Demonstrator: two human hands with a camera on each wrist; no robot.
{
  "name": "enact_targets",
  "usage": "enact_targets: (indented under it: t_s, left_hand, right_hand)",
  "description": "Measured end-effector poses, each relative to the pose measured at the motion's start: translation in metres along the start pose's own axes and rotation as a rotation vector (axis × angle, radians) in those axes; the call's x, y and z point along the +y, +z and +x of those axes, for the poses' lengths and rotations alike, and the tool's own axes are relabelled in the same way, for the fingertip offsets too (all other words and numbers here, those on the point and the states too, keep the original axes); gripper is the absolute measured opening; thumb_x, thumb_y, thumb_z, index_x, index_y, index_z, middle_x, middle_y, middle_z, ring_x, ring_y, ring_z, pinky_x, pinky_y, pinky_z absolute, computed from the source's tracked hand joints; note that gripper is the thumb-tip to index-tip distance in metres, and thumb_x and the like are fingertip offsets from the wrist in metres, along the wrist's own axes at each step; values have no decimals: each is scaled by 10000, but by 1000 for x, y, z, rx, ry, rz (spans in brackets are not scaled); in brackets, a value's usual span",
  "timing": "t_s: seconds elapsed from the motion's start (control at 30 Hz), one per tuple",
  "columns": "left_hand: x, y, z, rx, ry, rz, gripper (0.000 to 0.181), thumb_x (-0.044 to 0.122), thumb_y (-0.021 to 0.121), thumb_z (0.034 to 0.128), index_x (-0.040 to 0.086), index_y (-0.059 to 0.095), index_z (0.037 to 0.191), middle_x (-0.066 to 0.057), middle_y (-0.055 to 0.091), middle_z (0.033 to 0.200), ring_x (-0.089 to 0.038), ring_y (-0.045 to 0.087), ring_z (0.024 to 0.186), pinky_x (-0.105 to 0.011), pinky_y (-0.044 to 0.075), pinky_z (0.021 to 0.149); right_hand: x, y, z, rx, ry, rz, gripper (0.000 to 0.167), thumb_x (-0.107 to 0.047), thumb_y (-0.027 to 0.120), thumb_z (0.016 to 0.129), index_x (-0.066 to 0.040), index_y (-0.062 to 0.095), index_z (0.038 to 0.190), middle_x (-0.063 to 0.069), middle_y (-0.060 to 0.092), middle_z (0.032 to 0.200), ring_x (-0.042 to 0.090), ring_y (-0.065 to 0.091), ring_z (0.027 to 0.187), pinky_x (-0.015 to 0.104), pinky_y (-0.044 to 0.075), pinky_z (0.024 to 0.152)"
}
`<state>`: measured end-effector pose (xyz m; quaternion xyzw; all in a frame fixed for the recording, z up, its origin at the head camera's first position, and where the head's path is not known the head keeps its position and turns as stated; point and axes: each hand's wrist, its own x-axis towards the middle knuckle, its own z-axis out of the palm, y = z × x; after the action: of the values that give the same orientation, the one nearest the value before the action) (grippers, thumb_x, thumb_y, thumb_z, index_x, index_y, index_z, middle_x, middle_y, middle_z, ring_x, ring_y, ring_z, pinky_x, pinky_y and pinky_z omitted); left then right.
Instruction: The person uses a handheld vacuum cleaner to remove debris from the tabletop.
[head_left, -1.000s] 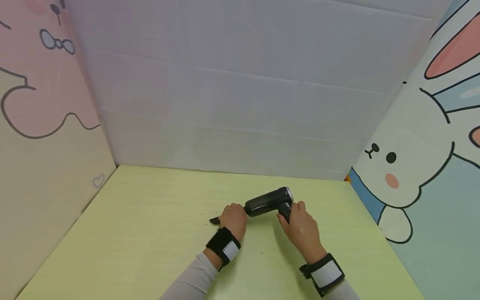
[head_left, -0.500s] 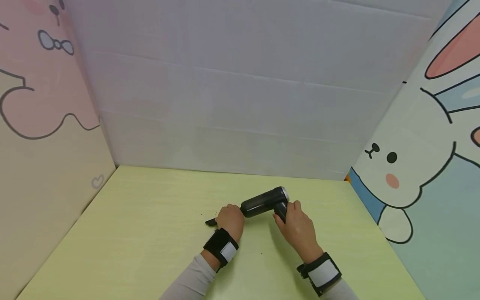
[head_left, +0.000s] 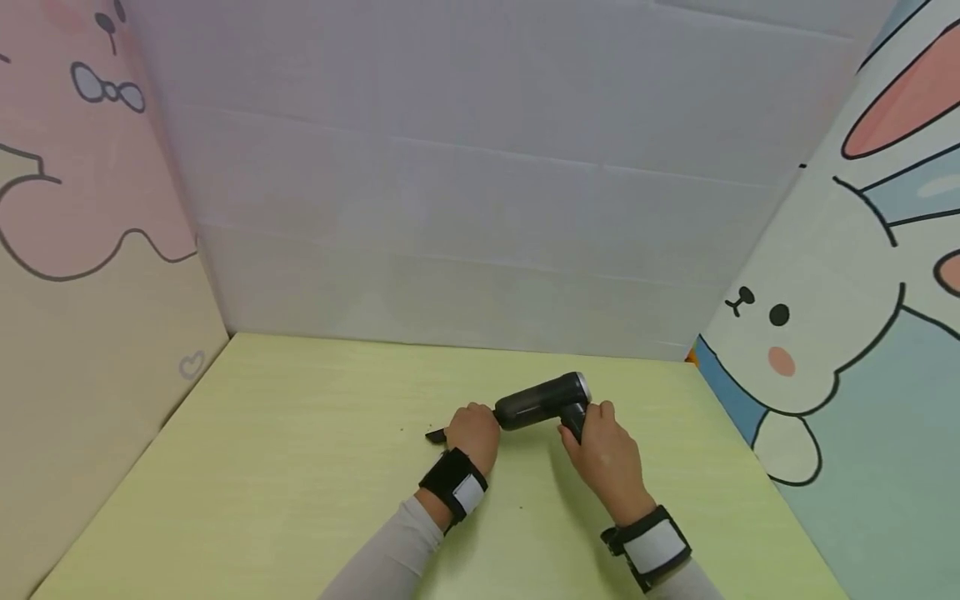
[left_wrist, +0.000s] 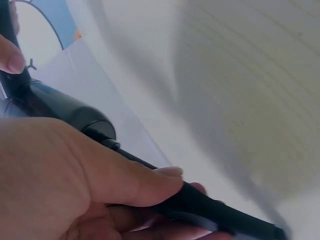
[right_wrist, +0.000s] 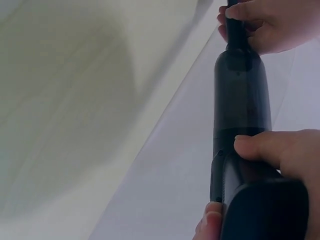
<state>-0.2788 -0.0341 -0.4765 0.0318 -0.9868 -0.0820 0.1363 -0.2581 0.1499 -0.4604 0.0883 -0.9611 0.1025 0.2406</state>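
Observation:
A black handheld vacuum cleaner (head_left: pixel 534 405) is held over the yellow-green tabletop, its body slanting down to the left. My right hand (head_left: pixel 609 457) grips its handle, the thumb lying along it in the right wrist view. On the slim nozzle (left_wrist: pixel 200 202) my left hand (head_left: pixel 474 435) has its fingers curled round, thumb on top. Past that hand the flat nozzle tip (head_left: pixel 435 436) sticks out, low over the table; whether it touches I cannot tell. A dark speck (head_left: pixel 402 429) lies just left of the tip, and another speck (head_left: pixel 521 507) sits nearer me.
At the back of the tabletop (head_left: pixel 300 467) stands a pale grey panel (head_left: pixel 465 208). The left side panel (head_left: pixel 97 358) is pink and cream; the right one (head_left: pixel 877 467) bears a cartoon rabbit. Both wrists wear black straps.
The vacuum cleaner and both hands shifted slightly left, then back to the right, the nozzle tip sweeping along the table with them. Both grips stayed the same.

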Motion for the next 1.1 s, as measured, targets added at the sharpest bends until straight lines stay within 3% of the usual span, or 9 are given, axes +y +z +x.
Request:
enact_targets:
  t_s: [0.2, 0.4, 0.7, 0.97, 1.1]
  left_hand:
    - [0, 8, 10, 89, 73, 37, 153, 152, 728, 922, 48, 687, 819, -85, 630, 757, -215, 661, 714, -344, 584, 563]
    - [-6, 11, 14, 147, 82, 79, 176, 169, 733, 921, 47, 682, 804, -86, 620, 747, -212, 657, 689, -328, 576, 548]
    - [-18, 11, 18, 91, 16, 34, 163, 152, 723, 927, 26, 690, 829, -114, 634, 775, -247, 673, 721, -376, 592, 569]
    - [-30, -3, 13, 134, -4, 35, 160, 122, 717, 921, 19, 680, 803, -115, 625, 752, -242, 666, 700, -374, 588, 547]
    - [-34, -4, 11, 116, -21, 14, 152, 112, 707, 930, 9, 687, 820, -123, 629, 762, -250, 668, 718, -378, 591, 553]
  right_hand:
    - [-2, -3, 5, 18, 25, -18, 475, -274, 833, 851, 115, 584, 962, 175, 492, 854, 195, 489, 479, 351, 461, 387]
    - [-9, 0, 11, 0, 45, -7, 483, -272, 830, 854, 126, 586, 975, 190, 503, 862, 218, 504, 480, 366, 474, 393]
    - [-21, 5, 17, -28, 30, -15, 492, -296, 812, 873, 128, 590, 987, 198, 513, 890, 214, 513, 482, 352, 478, 398]
    - [-33, 10, 22, -32, 4, 0, 500, -310, 810, 876, 126, 596, 998, 187, 515, 891, 204, 513, 484, 338, 473, 396]
    - [-36, 12, 22, -40, -1, 2, 498, -319, 802, 883, 119, 597, 1002, 177, 508, 893, 191, 503, 487, 333, 468, 400]
